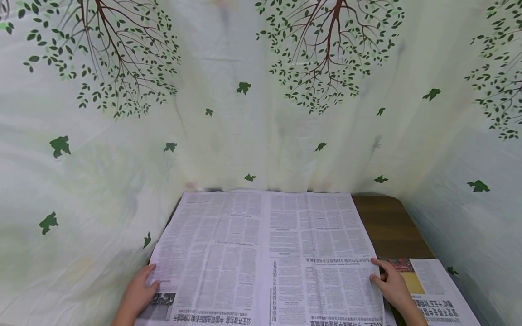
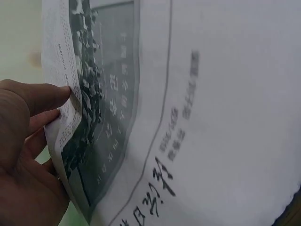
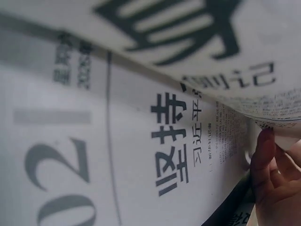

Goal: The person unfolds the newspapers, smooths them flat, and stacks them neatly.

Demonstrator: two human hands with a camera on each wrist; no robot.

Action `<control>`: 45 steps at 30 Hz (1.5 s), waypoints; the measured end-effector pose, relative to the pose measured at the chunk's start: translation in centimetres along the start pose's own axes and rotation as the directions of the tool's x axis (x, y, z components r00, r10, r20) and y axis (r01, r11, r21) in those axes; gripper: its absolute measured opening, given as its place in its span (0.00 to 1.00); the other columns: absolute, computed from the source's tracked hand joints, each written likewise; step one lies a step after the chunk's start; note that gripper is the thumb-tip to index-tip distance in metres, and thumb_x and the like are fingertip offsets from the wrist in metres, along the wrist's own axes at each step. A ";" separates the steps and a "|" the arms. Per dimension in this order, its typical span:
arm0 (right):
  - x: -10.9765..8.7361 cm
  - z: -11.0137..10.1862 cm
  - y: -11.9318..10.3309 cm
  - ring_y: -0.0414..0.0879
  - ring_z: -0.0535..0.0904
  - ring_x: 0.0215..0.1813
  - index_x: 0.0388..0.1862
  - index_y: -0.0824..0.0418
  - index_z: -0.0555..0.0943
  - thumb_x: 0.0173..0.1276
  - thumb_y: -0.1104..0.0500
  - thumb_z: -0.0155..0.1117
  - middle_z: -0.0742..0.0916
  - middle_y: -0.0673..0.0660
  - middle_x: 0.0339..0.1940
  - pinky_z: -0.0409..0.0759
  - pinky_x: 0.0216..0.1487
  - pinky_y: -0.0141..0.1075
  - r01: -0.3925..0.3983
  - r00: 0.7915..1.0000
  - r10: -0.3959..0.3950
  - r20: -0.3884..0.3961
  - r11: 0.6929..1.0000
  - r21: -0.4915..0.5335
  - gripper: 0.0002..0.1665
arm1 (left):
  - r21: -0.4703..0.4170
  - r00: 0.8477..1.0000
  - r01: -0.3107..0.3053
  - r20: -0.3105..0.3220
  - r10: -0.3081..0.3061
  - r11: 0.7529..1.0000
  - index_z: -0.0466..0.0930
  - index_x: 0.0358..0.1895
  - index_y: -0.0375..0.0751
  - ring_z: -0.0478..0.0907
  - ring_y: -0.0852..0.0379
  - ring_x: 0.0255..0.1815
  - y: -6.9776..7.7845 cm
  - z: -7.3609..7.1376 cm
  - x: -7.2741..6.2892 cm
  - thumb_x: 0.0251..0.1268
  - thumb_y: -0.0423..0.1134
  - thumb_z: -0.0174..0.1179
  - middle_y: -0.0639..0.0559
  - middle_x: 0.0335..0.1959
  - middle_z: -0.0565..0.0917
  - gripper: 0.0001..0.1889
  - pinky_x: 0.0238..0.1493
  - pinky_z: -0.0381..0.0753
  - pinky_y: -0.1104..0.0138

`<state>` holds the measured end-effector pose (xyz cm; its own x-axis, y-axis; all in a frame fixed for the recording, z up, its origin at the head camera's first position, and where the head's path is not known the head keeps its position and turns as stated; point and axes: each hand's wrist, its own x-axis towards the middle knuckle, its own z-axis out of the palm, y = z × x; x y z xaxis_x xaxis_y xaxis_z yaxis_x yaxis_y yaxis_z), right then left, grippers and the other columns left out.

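A newspaper (image 1: 261,253) is spread wide, its print upside down in the head view and a centre fold running away from me. My left hand (image 1: 138,292) pinches its left edge, thumb on the near face; the left wrist view shows the sheet bent there, beside a dark printed photo (image 2: 108,103). On the opposite edge, my right hand (image 1: 391,283) holds the paper between thumb and fingers. Seen from the right wrist, a raised page (image 3: 254,52) curves above another printed page (image 3: 70,127), with my fingers at the far edge.
Brown wooden tabletop (image 1: 391,222) shows at the back right. Another newspaper (image 1: 442,285) with a red and yellow picture lies on the right, partly behind my right hand. A pale curtain (image 1: 277,136) with printed trees and leaves hangs behind the table and along both sides.
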<state>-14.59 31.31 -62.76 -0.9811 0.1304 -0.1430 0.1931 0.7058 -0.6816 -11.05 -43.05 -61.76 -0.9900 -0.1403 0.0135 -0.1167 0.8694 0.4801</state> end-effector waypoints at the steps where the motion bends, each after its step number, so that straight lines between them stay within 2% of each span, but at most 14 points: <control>1: 0.0 0.0 -0.1 0.46 0.71 0.35 0.73 0.68 0.71 0.67 0.62 0.66 0.80 0.65 0.54 0.67 0.32 0.33 0.005 1.000 -0.005 0.002 1.000 -0.007 0.36 | 0.007 1.000 0.013 0.013 -0.013 1.000 0.65 0.70 0.19 0.62 0.20 0.71 -0.1 -0.1 0.1 0.65 0.34 0.62 0.19 0.70 0.66 0.34 0.69 0.63 0.34; 3: -0.1 0.0 -0.1 0.51 0.76 0.38 0.73 0.69 0.70 0.66 0.62 0.67 0.80 0.68 0.57 0.73 0.36 0.37 0.024 1.000 -0.024 0.009 0.999 -0.024 0.37 | 0.020 0.998 0.044 0.046 -0.045 0.999 0.64 0.71 0.18 0.61 0.20 0.72 -0.2 -0.2 0.2 0.66 0.37 0.63 0.18 0.70 0.65 0.35 0.70 0.62 0.35; 5: -0.1 -0.1 -0.2 0.62 0.80 0.47 0.73 0.71 0.71 0.65 0.61 0.68 0.79 0.72 0.62 0.80 0.48 0.46 0.054 0.999 -0.053 0.015 0.997 -0.062 0.37 | 0.029 0.994 0.073 0.084 -0.075 0.997 0.63 0.71 0.17 0.60 0.20 0.73 -0.2 -0.3 0.3 0.68 0.41 0.64 0.18 0.71 0.63 0.37 0.71 0.61 0.34; 7: -0.1 -0.1 -0.3 0.72 0.77 0.60 0.72 0.72 0.70 0.64 0.61 0.69 0.76 0.76 0.67 0.76 0.61 0.58 0.083 0.996 -0.081 0.024 0.991 -0.101 0.39 | 0.029 0.991 0.085 0.103 -0.088 0.996 0.62 0.71 0.16 0.59 0.19 0.73 -0.1 -0.5 0.4 0.68 0.44 0.66 0.17 0.71 0.63 0.40 0.71 0.61 0.34; 9: -0.1 0.0 -0.4 0.77 0.68 0.70 0.72 0.74 0.70 0.63 0.60 0.70 0.73 0.78 0.69 0.67 0.68 0.68 0.111 0.994 -0.107 0.033 0.983 -0.144 0.40 | 0.031 0.989 0.091 0.112 -0.094 0.995 0.61 0.71 0.16 0.59 0.19 0.72 0.0 -0.5 0.5 0.67 0.47 0.67 0.17 0.72 0.62 0.42 0.71 0.60 0.34; 15: 0.1 0.1 -0.6 0.78 0.69 0.69 0.71 0.75 0.70 0.61 0.59 0.72 0.73 0.79 0.68 0.68 0.67 0.69 0.139 0.990 -0.132 0.045 0.969 -0.206 0.41 | 0.073 0.989 0.096 0.107 -0.104 0.993 0.61 0.72 0.17 0.59 0.17 0.71 0.0 -0.2 0.8 0.67 0.52 0.67 0.17 0.72 0.62 0.45 0.70 0.60 0.32; 21: 0.4 0.2 -0.7 0.78 0.69 0.69 0.71 0.74 0.70 0.62 0.58 0.72 0.73 0.78 0.69 0.69 0.67 0.68 0.129 0.991 -0.121 0.052 0.969 -0.212 0.42 | 0.111 0.988 0.109 0.098 -0.120 0.988 0.60 0.73 0.18 0.59 0.17 0.70 -0.2 0.0 1.2 0.65 0.55 0.67 0.18 0.73 0.62 0.47 0.70 0.60 0.31; 26: 0.4 0.2 -0.5 0.77 0.70 0.69 0.72 0.73 0.71 0.62 0.57 0.72 0.74 0.77 0.69 0.69 0.67 0.68 0.140 0.990 -0.132 0.053 0.969 -0.202 0.42 | 0.116 0.989 0.111 0.084 -0.121 0.987 0.61 0.72 0.18 0.59 0.16 0.70 -0.1 -0.1 1.3 0.66 0.53 0.67 0.19 0.73 0.62 0.45 0.69 0.61 0.31; 29: 0.5 0.3 -0.4 0.76 0.70 0.69 0.72 0.73 0.71 0.63 0.58 0.72 0.74 0.77 0.69 0.70 0.66 0.68 0.148 0.989 -0.140 0.052 0.969 -0.197 0.41 | 0.121 0.993 0.088 0.071 -0.097 0.989 0.63 0.71 0.18 0.60 0.16 0.69 -0.2 -0.1 1.3 0.65 0.53 0.67 0.19 0.72 0.64 0.45 0.68 0.61 0.31; 33: 0.5 0.4 -0.3 0.76 0.71 0.69 0.72 0.73 0.71 0.63 0.57 0.72 0.74 0.76 0.69 0.70 0.66 0.68 0.152 0.988 -0.146 0.047 0.968 -0.198 0.41 | 0.132 0.999 0.016 0.033 -0.021 0.991 0.66 0.69 0.17 0.64 0.17 0.67 -0.6 0.1 1.4 0.64 0.53 0.68 0.20 0.69 0.68 0.44 0.66 0.64 0.32; 36: 0.4 0.4 -0.2 0.76 0.71 0.68 0.71 0.73 0.71 0.63 0.57 0.72 0.74 0.77 0.68 0.70 0.66 0.68 0.167 0.986 -0.163 0.035 0.964 -0.208 0.41 | 0.135 1.000 -0.029 0.011 0.028 0.990 0.68 0.68 0.17 0.66 0.17 0.66 -1.0 0.1 1.5 0.63 0.54 0.69 0.21 0.68 0.71 0.44 0.65 0.66 0.32; 38: 0.4 0.5 0.0 0.76 0.72 0.67 0.70 0.74 0.72 0.62 0.57 0.72 0.74 0.77 0.67 0.71 0.65 0.68 0.182 0.983 -0.181 0.023 0.960 -0.214 0.40 | 0.133 0.999 -0.038 0.010 0.038 0.990 0.68 0.68 0.18 0.66 0.18 0.66 -1.2 0.0 1.5 0.62 0.56 0.70 0.21 0.69 0.70 0.46 0.64 0.66 0.32; 41: 0.5 0.6 0.1 0.76 0.72 0.67 0.70 0.75 0.72 0.63 0.57 0.73 0.74 0.77 0.67 0.71 0.65 0.67 0.195 0.980 -0.198 0.009 0.955 -0.223 0.40 | 0.127 0.999 -0.033 0.018 0.031 0.991 0.67 0.69 0.18 0.66 0.18 0.67 -1.4 -0.1 1.7 0.61 0.58 0.70 0.21 0.70 0.69 0.48 0.65 0.65 0.32; 45: 0.6 0.8 0.2 0.74 0.73 0.66 0.69 0.77 0.72 0.63 0.57 0.73 0.73 0.76 0.67 0.71 0.65 0.66 0.200 0.978 -0.207 -0.004 0.949 -0.242 0.41 | 0.121 0.999 0.011 0.049 -0.017 0.993 0.64 0.71 0.18 0.62 0.18 0.68 -1.4 -0.1 1.8 0.62 0.60 0.69 0.20 0.72 0.65 0.50 0.67 0.62 0.32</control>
<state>-15.11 31.01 -63.58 -0.9999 -0.0156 0.0045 -0.0158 0.8648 -0.5019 -12.66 -44.61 -62.32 -0.9906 -0.1315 -0.0373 -0.1359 0.9189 0.3704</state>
